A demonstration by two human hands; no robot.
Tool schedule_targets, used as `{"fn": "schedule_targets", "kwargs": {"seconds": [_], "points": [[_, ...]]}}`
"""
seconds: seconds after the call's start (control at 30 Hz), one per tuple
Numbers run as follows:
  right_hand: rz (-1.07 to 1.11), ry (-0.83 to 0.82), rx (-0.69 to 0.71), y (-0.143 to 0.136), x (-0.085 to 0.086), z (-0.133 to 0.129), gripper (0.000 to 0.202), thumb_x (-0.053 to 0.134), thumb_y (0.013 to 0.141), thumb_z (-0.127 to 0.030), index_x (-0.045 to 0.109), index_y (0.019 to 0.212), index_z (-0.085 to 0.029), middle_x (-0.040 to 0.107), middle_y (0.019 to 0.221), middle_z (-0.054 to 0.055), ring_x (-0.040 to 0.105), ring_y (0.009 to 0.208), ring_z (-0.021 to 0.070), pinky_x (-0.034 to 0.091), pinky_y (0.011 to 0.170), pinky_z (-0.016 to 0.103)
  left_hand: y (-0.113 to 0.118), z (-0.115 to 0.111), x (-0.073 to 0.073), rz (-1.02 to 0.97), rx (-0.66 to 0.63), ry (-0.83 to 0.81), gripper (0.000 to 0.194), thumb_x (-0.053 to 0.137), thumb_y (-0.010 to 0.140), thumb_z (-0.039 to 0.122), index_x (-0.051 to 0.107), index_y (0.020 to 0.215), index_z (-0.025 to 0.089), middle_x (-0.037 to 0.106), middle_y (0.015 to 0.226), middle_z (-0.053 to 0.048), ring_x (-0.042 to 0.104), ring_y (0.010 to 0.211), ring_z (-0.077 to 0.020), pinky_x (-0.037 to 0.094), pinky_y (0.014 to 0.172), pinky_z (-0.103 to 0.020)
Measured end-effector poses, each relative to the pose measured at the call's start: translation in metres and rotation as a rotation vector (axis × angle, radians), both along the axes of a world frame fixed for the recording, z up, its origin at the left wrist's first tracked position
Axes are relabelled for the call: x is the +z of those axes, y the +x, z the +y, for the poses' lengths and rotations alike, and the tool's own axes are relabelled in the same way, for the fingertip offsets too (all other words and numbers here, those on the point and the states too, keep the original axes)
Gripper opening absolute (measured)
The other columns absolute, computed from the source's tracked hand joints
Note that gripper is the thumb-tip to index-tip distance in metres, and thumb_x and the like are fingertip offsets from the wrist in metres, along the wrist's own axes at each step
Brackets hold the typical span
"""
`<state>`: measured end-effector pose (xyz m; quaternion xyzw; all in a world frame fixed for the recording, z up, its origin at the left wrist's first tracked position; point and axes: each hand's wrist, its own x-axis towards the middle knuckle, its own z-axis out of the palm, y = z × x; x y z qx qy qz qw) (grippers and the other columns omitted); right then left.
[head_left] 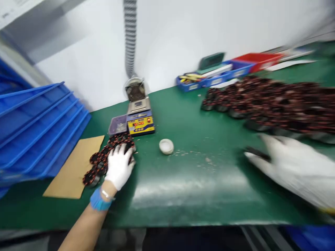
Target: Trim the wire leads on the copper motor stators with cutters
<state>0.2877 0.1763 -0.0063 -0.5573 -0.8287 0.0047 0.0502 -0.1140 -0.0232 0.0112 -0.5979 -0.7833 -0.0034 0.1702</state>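
My left hand (119,167), in a white glove with a blue band at the wrist, reaches over a small cluster of copper-wound motor stators (101,162). Its fingers curl over a stator, with dark and copper parts showing between finger and thumb. My right hand (293,167), also in a white glove, is smeared by motion above the green table (188,188). Between its thumb and fingers is a dark object (258,153), too blurred to name. Just beyond this hand lies a large pile of stators (277,104).
A solder pot (140,122) with a lit display stands below a ribbed duct (130,38), beside a purple tray (117,124). A round white container (166,146) sits mid-table. Cardboard (74,167) and blue crates (39,132) are left; blue bins (190,83) and a red bin (259,61) stand behind.
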Motion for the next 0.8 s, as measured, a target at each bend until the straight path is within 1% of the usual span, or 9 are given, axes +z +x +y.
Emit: {"fn": "schedule_targets", "kwargs": {"seconds": [0.07,0.17,0.27,0.33,0.47,0.57,0.63,0.73,0.8], "points": [[-0.041,0.116,-0.037,-0.006,0.013,0.014,0.06,0.039,0.102,-0.049,0.045,0.142,-0.004,0.059,0.126,0.029,0.062,0.108,0.0358,0.047,0.084,0.043,0.007,-0.001,-0.003,0.049,-0.022,0.12,0.034,0.06,0.091,0.025,0.067,0.123,0.019,0.058,0.142,-0.02,0.054,0.13,-0.0404,0.044,0.106,-0.062],[-0.066,0.209,-0.066,-0.024,0.024,0.051,0.059,0.052,0.094,-0.046,0.047,0.143,-0.014,0.057,0.136,0.022,0.059,0.112,0.034,0.046,0.086,0.041,0.032,-0.018,-0.01,-0.01,-0.214,0.28,0.039,0.062,0.09,0.029,0.062,0.126,0.014,0.058,0.142,-0.022,0.053,0.131,-0.0398,0.049,0.105,-0.058],[-0.068,0.195,-0.081,-0.042,0.024,0.094,0.055,0.058,0.092,-0.043,0.054,0.137,-0.012,0.054,0.138,0.027,0.055,0.116,0.0381,0.043,0.089,0.047,0.064,-0.046,-0.023,-0.101,-0.373,0.278,0.039,0.062,0.087,0.025,0.059,0.125,0.017,0.06,0.14,-0.018,0.057,0.128,-0.0361,0.055,0.1,-0.055],[-0.065,0.143,-0.147,-0.053,0.021,0.119,0.05,0.061,0.091,-0.041,0.061,0.129,-0.008,0.056,0.132,0.032,0.054,0.116,0.0422,0.04,0.086,0.052,0.08,-0.06,-0.032,-0.178,-0.42,0.211,0.042,0.064,0.083,0.021,0.058,0.125,0.018,0.063,0.138,-0.017,0.061,0.123,-0.0338,0.058,0.095,-0.051],[-0.058,0.072,-0.228,-0.066,0.021,0.142,0.049,0.052,0.099,-0.039,0.068,0.119,0.004,0.059,0.121,0.038,0.053,0.116,0.043,0.034,0.081,0.054,0.094,-0.069,-0.039,-0.32,-0.533,0.097,0.048,0.066,0.078,0.02,0.056,0.125,0.018,0.066,0.134,-0.015,0.065,0.117,-0.0322,0.061,0.092,-0.048],[-0.059,0.087,-0.141,-0.064,0.029,0.125,0.055,0.049,0.102,-0.044,0.07,0.112,0.006,0.059,0.12,0.037,0.052,0.117,0.0394,0.032,0.082,0.051,0.096,-0.062,-0.035,-0.404,-0.58,0.113,0.047,0.066,0.079,0.019,0.055,0.124,0.019,0.068,0.132,-0.015,0.067,0.116,-0.0318,0.061,0.093,-0.048],[-0.065,0.099,-0.029,-0.059,0.033,0.096,0.052,0.049,0.102,-0.044,0.072,0.107,0.001,0.06,0.119,0.033,0.054,0.114,0.0357,0.035,0.084,0.048,0.098,-0.053,-0.029,-0.459,-0.603,0.153,0.046,0.065,0.081,0.02,0.054,0.126,0.019,0.068,0.13,-0.016,0.067,0.114,-0.0311,0.061,0.092,-0.048],[-0.04,0.109,0.194,-0.057,0.027,0.028,0.034,0.05,0.1,-0.034,0.071,0.111,-0.01,0.063,0.119,0.021,0.059,0.105,0.0281,0.043,0.085,0.04,0.103,-0.037,-0.02,-0.535,-0.647,0.225,0.048,0.065,0.085,0.024,0.052,0.131,0.019,0.068,0.13,-0.016,0.068,0.113,-0.0292,0.061,0.091,-0.046],[0.106,0.216,0.51,-0.064,0.016,-0.025,0.02,0.059,0.094,-0.025,0.072,0.102,-0.013,0.066,0.108,0.017,0.06,0.104,0.0293,0.047,0.091,0.042,0.106,-0.025,-0.014,-0.584,-0.666,0.289,0.049,0.064,0.087,0.024,0.051,0.134,0.02,0.068,0.131,-0.016,0.068,0.115,-0.0279,0.06,0.093,-0.045]]}}
